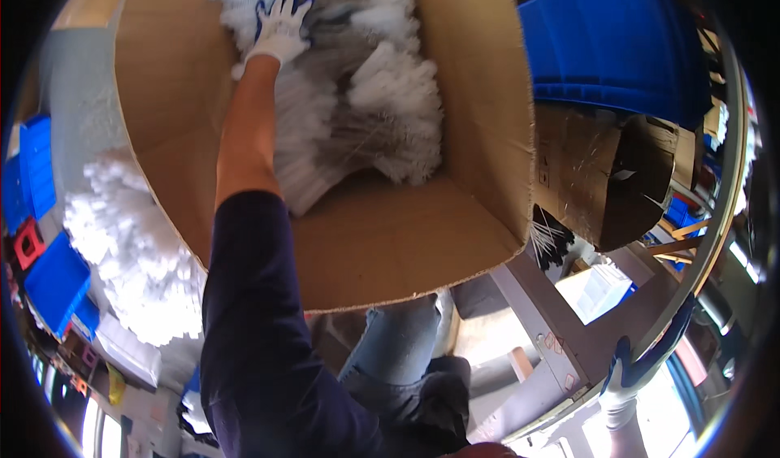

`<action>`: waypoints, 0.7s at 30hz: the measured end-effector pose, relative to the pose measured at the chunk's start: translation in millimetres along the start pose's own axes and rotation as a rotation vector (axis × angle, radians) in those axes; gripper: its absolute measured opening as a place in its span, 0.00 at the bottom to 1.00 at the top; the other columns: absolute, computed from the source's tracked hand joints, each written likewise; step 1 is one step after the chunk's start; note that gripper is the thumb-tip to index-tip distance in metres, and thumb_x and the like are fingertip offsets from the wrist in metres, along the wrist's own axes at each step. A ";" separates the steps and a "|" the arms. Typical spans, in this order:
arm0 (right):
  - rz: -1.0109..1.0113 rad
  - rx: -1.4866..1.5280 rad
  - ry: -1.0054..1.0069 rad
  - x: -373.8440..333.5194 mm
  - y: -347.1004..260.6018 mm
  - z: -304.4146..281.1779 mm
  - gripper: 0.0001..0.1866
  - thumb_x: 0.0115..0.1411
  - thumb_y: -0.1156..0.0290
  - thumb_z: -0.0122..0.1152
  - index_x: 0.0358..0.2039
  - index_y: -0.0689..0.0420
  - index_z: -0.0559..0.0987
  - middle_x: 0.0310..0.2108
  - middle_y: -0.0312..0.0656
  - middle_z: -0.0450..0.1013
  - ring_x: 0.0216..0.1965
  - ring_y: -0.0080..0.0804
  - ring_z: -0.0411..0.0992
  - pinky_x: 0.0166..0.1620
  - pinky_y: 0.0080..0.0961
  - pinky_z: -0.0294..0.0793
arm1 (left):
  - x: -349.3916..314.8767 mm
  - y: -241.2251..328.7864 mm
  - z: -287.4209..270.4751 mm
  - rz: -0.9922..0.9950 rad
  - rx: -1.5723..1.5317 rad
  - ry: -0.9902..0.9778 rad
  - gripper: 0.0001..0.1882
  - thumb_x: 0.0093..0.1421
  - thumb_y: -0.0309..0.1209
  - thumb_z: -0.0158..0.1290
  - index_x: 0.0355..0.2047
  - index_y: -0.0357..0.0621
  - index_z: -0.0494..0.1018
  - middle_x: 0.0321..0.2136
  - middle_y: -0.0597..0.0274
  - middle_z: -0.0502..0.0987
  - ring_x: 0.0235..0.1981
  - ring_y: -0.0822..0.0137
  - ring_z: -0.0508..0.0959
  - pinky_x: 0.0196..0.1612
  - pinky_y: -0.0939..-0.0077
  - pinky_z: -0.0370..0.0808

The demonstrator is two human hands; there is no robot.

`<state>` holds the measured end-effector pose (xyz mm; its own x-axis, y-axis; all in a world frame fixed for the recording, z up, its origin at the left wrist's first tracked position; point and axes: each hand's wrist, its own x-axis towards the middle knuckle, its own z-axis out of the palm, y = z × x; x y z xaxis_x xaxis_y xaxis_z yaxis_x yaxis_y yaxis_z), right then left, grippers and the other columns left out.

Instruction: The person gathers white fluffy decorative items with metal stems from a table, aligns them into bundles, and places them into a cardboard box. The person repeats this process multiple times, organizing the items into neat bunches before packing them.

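My left hand point(283, 29), in a white glove with blue on the fingers, reaches deep into a large cardboard box point(398, 243). Its fingers are spread and lie on white fluffy bundles with thin stems, which look like brushes point(394, 92). These heap up along the box's far side and middle, some blurred by motion. Low at the right, my right hand point(638, 373) wears the same kind of glove. Its fingers stretch along a curved edge point(707, 271), with the thumb apart, and I see nothing held in it.
Left of the box stands a big pile of similar white fluffy pieces point(134, 247). Blue bins point(58, 283) lie beyond it. On the right are a blue plastic container point(613, 39), an opened cardboard box point(581, 165) and a grey metal frame point(552, 344). My legs point(398, 340) show below the box.
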<state>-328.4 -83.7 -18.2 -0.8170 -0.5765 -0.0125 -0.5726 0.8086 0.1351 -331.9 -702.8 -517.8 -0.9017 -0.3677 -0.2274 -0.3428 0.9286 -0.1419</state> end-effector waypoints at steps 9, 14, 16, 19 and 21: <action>-0.089 0.158 0.107 21.4 -21.5 -11.6 0.46 0.56 0.65 0.65 0.72 0.65 0.58 0.72 0.61 0.56 0.73 0.62 0.53 0.73 0.54 0.50 | -1.7 28.2 -74.9 -0.053 0.241 -0.194 0.39 0.65 0.43 0.51 0.76 0.58 0.54 0.76 0.51 0.52 0.76 0.47 0.51 0.72 0.27 0.44; -0.032 0.091 0.173 11.3 -29.3 -34.2 0.46 0.47 0.65 0.73 0.67 0.63 0.66 0.68 0.60 0.61 0.69 0.63 0.58 0.70 0.56 0.56 | -90.7 99.8 -90.2 0.183 -0.144 0.444 0.33 0.58 0.44 0.61 0.61 0.45 0.69 0.58 0.48 0.73 0.63 0.47 0.68 0.67 0.42 0.62; 0.067 0.101 0.138 3.7 -25.4 -32.7 0.44 0.46 0.60 0.74 0.64 0.60 0.69 0.65 0.58 0.62 0.69 0.61 0.58 0.69 0.58 0.56 | -136.4 148.9 -130.6 0.329 -0.342 0.143 0.29 0.62 0.44 0.58 0.61 0.48 0.70 0.64 0.48 0.70 0.54 0.46 0.78 0.57 0.51 0.74; 0.075 0.268 0.223 -15.3 -14.0 -21.8 0.42 0.49 0.54 0.75 0.63 0.58 0.72 0.66 0.58 0.62 0.69 0.60 0.57 0.69 0.58 0.56 | -228.3 199.8 -193.9 0.368 -0.648 0.049 0.15 0.65 0.44 0.57 0.43 0.49 0.84 0.35 0.45 0.83 0.39 0.42 0.83 0.42 0.50 0.80; 0.037 0.320 0.334 -27.7 -8.0 -21.5 0.40 0.47 0.53 0.75 0.59 0.58 0.75 0.63 0.56 0.66 0.67 0.57 0.59 0.68 0.56 0.56 | -284.2 218.2 -240.7 0.476 -0.905 0.176 0.16 0.66 0.39 0.59 0.47 0.42 0.82 0.40 0.46 0.84 0.43 0.45 0.84 0.45 0.56 0.81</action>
<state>-299.7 -76.6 2.4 -0.8007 -0.5106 0.3133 -0.5786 0.7947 -0.1834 -213.8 -383.7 -252.3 -0.9964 -0.0083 0.0838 0.0547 0.6926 0.7193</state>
